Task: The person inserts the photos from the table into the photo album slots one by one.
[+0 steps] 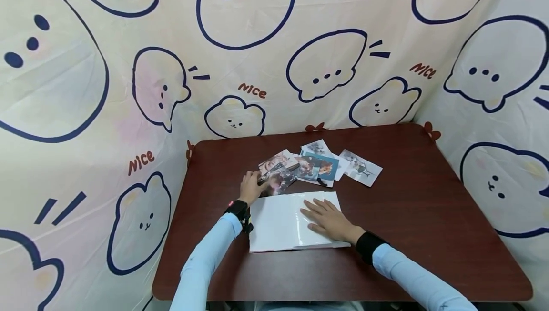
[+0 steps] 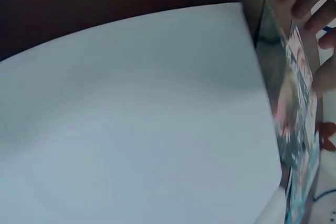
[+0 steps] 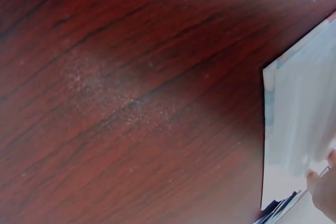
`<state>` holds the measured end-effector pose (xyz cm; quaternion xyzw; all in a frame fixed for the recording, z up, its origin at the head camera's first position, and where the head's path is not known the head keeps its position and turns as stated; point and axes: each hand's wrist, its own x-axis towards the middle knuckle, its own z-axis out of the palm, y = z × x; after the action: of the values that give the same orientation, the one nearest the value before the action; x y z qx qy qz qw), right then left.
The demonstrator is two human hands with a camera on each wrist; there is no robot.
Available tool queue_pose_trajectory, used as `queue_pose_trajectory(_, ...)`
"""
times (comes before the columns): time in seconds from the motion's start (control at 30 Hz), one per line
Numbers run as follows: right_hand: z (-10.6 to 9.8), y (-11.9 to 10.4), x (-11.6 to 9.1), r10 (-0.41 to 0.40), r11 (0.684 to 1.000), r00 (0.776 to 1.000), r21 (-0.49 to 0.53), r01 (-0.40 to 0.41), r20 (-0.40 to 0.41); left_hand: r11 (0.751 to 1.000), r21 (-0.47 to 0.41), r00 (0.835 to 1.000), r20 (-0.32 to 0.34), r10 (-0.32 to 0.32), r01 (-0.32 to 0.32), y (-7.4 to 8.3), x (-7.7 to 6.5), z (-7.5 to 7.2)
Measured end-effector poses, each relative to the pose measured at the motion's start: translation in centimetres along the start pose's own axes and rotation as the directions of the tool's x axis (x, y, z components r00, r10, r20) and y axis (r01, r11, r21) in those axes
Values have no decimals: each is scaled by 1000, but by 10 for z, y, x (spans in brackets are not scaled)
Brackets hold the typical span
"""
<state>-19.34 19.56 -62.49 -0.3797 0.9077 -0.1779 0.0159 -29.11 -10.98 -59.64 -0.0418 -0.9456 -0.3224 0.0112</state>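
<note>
An open album [image 1: 272, 223] with white pages lies on the table. My right hand [image 1: 328, 220] rests with spread fingers on its right page, which looks glossy like a clear sleeve. In the right wrist view, only fingertips [image 3: 314, 179] show at the album's edge [image 3: 294, 129]. My left hand [image 1: 250, 188] is just beyond the album's upper left corner, beside a dark photo card [image 1: 280, 180]. The left wrist view has its bent fingers [image 2: 310, 1] spread apart from the thumb, over the dark card [image 2: 273, 61]. Whether they touch the card is unclear.
More photo cards overlap behind the album, among them a blue one [image 1: 328, 168] and a pale one [image 1: 361, 167] at the right. The brown table [image 1: 429, 215] meets a patterned cloth [image 1: 279, 73] at the back.
</note>
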Motion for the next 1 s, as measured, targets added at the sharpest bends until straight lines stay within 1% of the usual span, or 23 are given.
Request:
queue_pose_trajectory(0.03,1,0,0,-2,1000,1000,7,2,0,999,43,999,28,-15,14,0,6,1)
queue_pose_trajectory(0.1,1,-2,-1,-2,1000,1000,13,2,4,989,143,995,86,-55,42,0,14,4)
queue_pose_trajectory(0.13,1,-3,-1,0,1000,1000,16,0,8,980,193,991,108,-78,56,-1,18,6)
queue_pose_trajectory(0.2,1,-4,-1,9,1000,1000,21,-9,23,963,256,983,132,-124,87,-2,23,8)
queue_pose_trajectory(0.27,0,-5,-1,14,1000,999,20,-15,33,952,278,976,137,-169,126,-3,27,10)
queue_pose_trajectory(0.37,-2,-5,0,25,999,999,20,-26,46,944,270,964,131,-232,191,-8,32,11)
queue_pose_trajectory(0.47,-4,-4,0,40,999,997,17,-41,67,940,242,953,126,-274,238,-13,37,11)
queue_pose_trajectory(0.53,-6,-3,1,50,999,995,17,-52,85,944,219,954,115,-276,247,-18,38,10)
queue_pose_trajectory(0.6,-6,-3,1,53,998,994,12,-54,99,952,173,957,99,-272,253,-21,38,6)
queue_pose_trajectory(0.7,-6,-3,2,44,999,995,-6,-44,91,976,67,974,80,-213,208,-20,33,-7)
queue_pose_trajectory(0.8,-7,-3,3,23,999,997,-51,-19,78,985,-48,984,78,-160,164,-14,30,-26)
queue_pose_trajectory(0.83,-9,-3,4,13,998,997,-70,-8,73,986,-77,987,79,-143,149,-12,28,-33)
queue_pose_trajectory(0.9,-14,-4,7,4,995,997,-100,3,77,984,-118,989,73,-128,136,-6,27,-43)
queue_pose_trajectory(0.97,-20,-5,13,3,996,998,-92,2,57,972,-197,991,72,-116,128,1,24,-50)
queue_pose_trajectory(1.0,-23,-5,16,10,997,999,-74,-7,35,960,-247,991,73,-114,129,5,21,-52)
